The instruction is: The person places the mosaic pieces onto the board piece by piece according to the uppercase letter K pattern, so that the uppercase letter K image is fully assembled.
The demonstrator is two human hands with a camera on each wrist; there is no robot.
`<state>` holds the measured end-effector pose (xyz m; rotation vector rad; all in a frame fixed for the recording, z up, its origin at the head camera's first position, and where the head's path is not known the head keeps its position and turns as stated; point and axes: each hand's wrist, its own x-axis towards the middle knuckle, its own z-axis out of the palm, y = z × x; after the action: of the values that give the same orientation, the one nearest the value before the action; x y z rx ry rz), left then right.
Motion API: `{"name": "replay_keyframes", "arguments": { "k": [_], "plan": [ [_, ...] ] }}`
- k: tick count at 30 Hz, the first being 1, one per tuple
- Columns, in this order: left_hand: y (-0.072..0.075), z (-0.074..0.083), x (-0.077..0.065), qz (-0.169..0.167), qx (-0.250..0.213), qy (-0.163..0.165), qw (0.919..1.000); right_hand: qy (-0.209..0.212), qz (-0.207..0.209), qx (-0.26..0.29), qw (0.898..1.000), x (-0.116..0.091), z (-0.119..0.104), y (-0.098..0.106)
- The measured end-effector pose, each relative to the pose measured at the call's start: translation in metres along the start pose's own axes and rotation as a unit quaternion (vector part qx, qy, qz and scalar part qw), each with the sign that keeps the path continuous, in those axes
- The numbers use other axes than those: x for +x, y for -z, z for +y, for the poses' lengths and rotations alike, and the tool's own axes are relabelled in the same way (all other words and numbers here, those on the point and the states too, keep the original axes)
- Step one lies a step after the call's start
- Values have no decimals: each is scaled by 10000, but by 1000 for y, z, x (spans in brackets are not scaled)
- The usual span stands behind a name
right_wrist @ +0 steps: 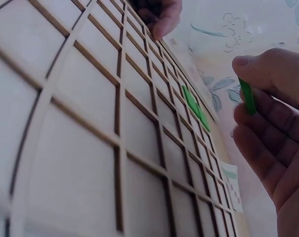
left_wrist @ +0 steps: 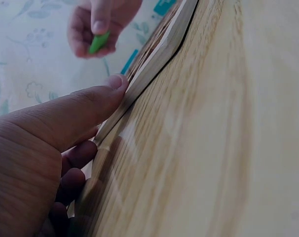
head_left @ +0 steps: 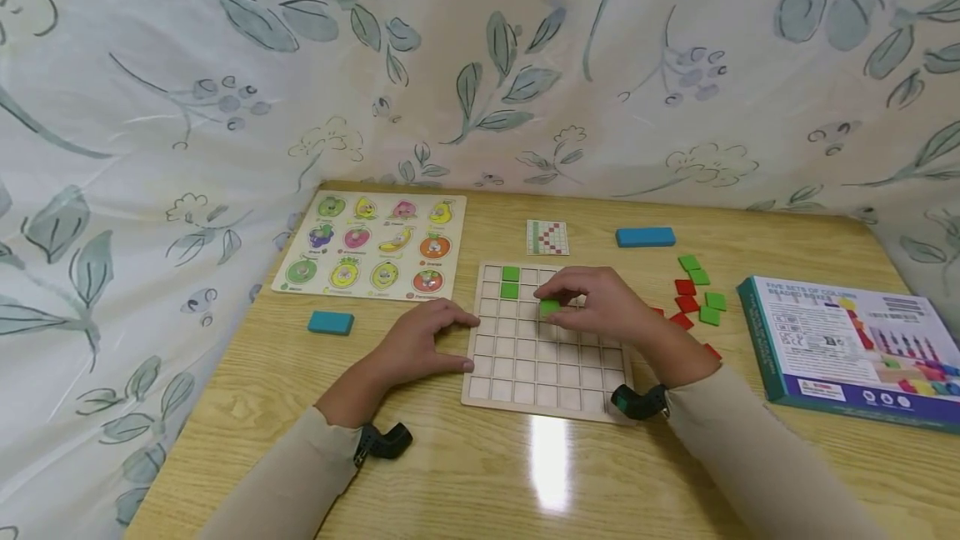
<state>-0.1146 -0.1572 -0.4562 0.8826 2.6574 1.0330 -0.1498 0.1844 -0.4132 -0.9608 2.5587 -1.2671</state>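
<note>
A pale wooden grid board [head_left: 525, 372] with square cells lies on the table. Two green square tiles [head_left: 510, 282] sit in cells one above the other near its top left. Over the upper middle of the grid my right hand [head_left: 600, 302] pinches another green tile [head_left: 550, 307] between thumb and fingers; the right wrist view shows this tile [right_wrist: 247, 96] edge-on above the board. My left hand [head_left: 420, 342] touches the board's left edge, thumb and fingers apart. In the left wrist view the thumb [left_wrist: 102, 98] rests along the board's side.
Right of the board lie loose red tiles [head_left: 686, 304] and green tiles [head_left: 709, 316]. Behind it are a small pattern card [head_left: 547, 237] and a blue block [head_left: 645, 237]. A fruit puzzle board [head_left: 375, 227] and another blue block [head_left: 330, 323] lie left; a box [head_left: 847, 348] lies right.
</note>
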Motion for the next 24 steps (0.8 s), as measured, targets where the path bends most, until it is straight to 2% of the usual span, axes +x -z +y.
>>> {"name": "replay_keyframes", "arguments": {
  "k": [13,19,24],
  "plan": [
    [2,0,2,-35,53,-81,9999,-120,-184,-129,9997,35,2,-30],
    [3,1,2,-59,66,-64,9999,-286,-399,-355,9982,44,4,-42],
    [3,1,2,-94,13,12,10000,-172,-433,-514,9976,48,4,-48]
  ]
}}
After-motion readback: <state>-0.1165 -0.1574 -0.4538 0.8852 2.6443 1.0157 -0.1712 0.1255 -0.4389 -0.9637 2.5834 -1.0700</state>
